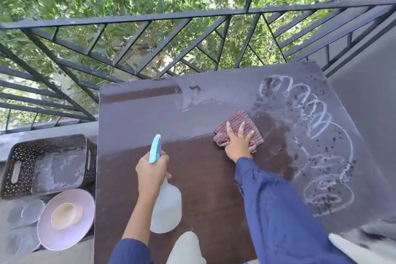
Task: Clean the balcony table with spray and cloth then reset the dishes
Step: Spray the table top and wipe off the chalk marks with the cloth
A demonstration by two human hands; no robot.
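A dark brown table fills the middle of the view. Its right side carries white looping scribbles and dark specks. My right hand presses flat on a red-and-white checked cloth near the table's middle. My left hand grips the neck of a white spray bottle with a light blue nozzle, held just above the table's near left part. The table's left and far parts look wet and shiny.
To the left of the table stand a dark perforated basket, a pink plate with a cream bowl on it, and clear glass dishes. A black metal railing runs behind the table, with greenery beyond.
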